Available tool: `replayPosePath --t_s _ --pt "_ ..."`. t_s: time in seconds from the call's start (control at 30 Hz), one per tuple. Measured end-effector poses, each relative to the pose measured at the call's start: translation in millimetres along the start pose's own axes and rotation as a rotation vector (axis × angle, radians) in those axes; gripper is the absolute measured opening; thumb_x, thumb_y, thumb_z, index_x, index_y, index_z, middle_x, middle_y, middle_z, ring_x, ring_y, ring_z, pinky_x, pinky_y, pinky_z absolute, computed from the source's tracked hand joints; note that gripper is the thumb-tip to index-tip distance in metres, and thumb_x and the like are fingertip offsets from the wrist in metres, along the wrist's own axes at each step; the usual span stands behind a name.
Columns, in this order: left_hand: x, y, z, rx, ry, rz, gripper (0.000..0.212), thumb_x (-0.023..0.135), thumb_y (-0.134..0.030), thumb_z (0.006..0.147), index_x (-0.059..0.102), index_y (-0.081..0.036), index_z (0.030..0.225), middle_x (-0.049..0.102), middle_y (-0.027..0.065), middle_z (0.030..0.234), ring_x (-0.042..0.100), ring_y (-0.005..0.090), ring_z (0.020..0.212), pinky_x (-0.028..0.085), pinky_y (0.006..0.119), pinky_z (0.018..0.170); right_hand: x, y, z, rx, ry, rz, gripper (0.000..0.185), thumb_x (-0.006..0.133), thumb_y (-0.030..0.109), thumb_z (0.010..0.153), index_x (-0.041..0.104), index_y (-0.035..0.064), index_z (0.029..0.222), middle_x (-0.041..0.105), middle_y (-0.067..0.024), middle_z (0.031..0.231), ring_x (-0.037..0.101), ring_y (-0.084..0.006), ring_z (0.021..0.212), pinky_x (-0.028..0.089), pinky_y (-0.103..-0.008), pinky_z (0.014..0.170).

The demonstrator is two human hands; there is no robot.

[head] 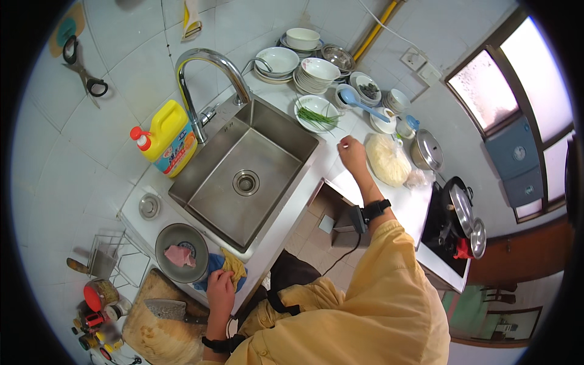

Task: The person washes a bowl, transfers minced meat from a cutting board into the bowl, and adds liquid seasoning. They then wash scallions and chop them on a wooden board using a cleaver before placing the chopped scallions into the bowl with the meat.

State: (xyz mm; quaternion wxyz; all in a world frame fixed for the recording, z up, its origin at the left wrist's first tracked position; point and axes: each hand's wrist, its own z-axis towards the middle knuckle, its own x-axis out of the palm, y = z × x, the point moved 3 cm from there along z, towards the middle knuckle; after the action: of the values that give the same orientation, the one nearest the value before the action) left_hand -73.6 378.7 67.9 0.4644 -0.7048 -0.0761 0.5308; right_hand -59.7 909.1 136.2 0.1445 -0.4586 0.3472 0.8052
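My left hand (221,288) rests at the edge of a yellow cloth (233,265) lying on a blue cloth (215,263); whether its fingers grip the cloth is unclear. Beside it, a grey bowl (160,258) holds a piece of raw meat (179,256). A cleaver (166,310) lies on the round wooden chopping board (153,335) near my left wrist. My right hand (352,155) is over the counter with curled fingers, between a plate (302,122) of green chives (316,117) and a plastic bag of pale food (388,159). What its fingertips hold, if anything, cannot be told.
A steel sink (237,155) with a curved faucet (214,57) lies between my hands. A yellow detergent jug (171,137) stands behind it. Stacked bowls (317,75) line the wall. A wok (451,205) sits on the stove at right. Spice jars (100,296) crowd the lower left.
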Motion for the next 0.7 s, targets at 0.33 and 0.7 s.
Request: replayPosePath --t_s 0.33,0.7 --pt "-3 -40 19 -0.272 0.150 0.358 0.020 0.066 -0.013 0.078 0.067 -0.007 0.097 0.062 0.0140 0.096 0.056 0.0352 0.091 0.046 0.043 0.077 114 -60 60 0.959 0.491 1.217 0.033 0.050 0.011 0.091 0.044 -0.0158 0.109 0.060 -0.0259 0.093 0.067 -0.0408 0.078 0.061 -0.0465 0.063" --pt "-7 -138 123 -0.212 -0.132 0.164 0.021 0.061 -0.010 0.087 0.061 0.000 0.106 0.062 0.0198 0.096 0.060 0.0384 0.084 0.048 0.043 0.075 121 -57 70 0.863 0.278 1.237 0.032 0.047 0.001 0.085 0.040 -0.0222 0.106 0.060 -0.0293 0.094 0.066 -0.0386 0.070 0.062 -0.0392 0.054"
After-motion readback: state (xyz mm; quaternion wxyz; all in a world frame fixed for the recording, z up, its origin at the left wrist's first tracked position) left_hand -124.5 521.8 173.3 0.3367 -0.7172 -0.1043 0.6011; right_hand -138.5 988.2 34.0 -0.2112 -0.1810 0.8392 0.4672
